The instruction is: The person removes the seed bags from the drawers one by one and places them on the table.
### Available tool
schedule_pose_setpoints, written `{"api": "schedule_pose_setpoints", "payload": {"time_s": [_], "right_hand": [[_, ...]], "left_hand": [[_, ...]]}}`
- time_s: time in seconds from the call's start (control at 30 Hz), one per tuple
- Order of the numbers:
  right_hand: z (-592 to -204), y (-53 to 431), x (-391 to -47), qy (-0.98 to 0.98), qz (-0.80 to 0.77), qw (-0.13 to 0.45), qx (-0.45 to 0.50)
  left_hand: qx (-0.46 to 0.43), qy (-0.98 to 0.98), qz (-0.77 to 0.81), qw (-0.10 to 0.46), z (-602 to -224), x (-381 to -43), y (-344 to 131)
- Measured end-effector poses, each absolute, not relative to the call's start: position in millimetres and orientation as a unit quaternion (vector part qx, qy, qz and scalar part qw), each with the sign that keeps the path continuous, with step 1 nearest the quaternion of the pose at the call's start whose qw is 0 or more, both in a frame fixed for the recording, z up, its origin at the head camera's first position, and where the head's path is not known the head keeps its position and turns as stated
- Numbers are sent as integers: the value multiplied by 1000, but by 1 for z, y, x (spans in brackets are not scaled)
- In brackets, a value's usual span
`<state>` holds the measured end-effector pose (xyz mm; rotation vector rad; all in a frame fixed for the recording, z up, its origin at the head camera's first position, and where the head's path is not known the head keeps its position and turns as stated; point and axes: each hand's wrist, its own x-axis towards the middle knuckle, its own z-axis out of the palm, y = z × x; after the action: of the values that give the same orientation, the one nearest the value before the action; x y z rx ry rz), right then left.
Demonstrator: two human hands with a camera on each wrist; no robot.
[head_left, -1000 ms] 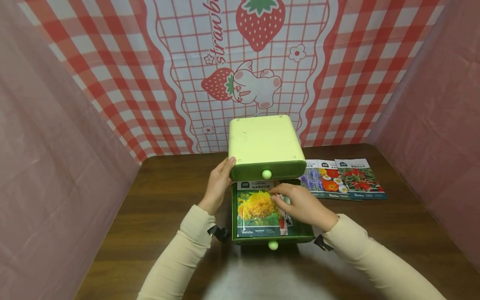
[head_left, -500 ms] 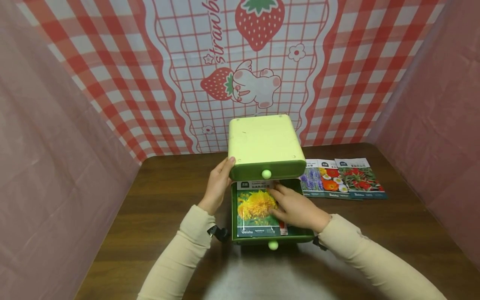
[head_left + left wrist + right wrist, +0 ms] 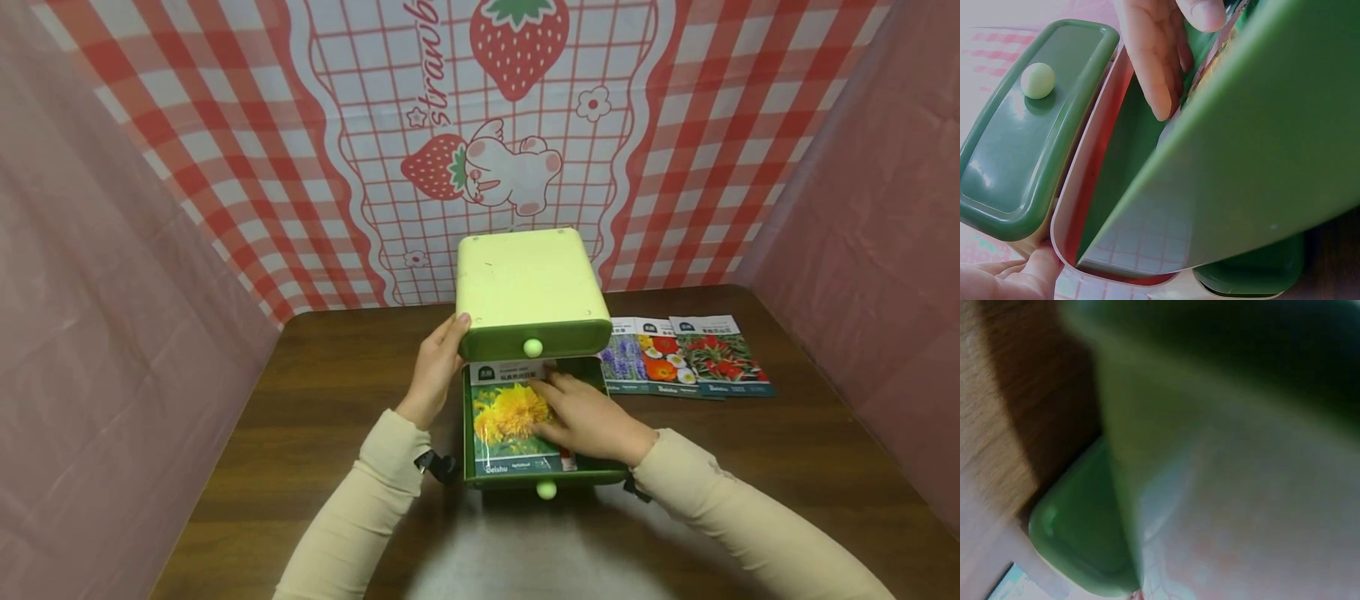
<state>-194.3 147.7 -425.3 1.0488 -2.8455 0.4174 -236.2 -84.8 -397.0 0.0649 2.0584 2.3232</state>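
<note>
A pale yellow-green drawer cabinet [image 3: 532, 279] with green drawers stands on the table. Its lower drawer [image 3: 517, 481] is pulled out, holding a seed packet [image 3: 510, 417] with a yellow flower picture. My left hand [image 3: 433, 375] rests against the cabinet's left side, its thumb at the upper front corner. Reaching into the open drawer, my right hand [image 3: 592, 417] lies over the packet's right part with fingers extended; in the left wrist view those fingers [image 3: 1154, 81] point down beside the packet. Under my right hand, another packet's red-and-white corner [image 3: 567, 459] shows. The upper drawer [image 3: 498, 342] is closed.
To the right of the cabinet, several flower seed packets [image 3: 723, 354] lie overlapping on the brown wooden table [image 3: 322, 433]. A red-checked strawberry cloth [image 3: 360, 150] hangs behind, and pink cloth [image 3: 862, 217] walls flank both sides.
My right hand has moved left and deeper into the drawer, with its fingers more spread. The yellow flower packet has turned slightly. My left hand stays in place.
</note>
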Motion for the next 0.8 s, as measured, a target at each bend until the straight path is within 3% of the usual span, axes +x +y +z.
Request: {"api": "schedule_pose_setpoints", "payload": {"time_s": [0.2,0.8], "right_hand": [[-426,146,-193,-930,158,2,332],[-424,147,-191,-925,224,-25,306]], "left_hand": [[18,662,749,16,-398,-238,-84],[19,656,754,10,-398,-237,-83]]}}
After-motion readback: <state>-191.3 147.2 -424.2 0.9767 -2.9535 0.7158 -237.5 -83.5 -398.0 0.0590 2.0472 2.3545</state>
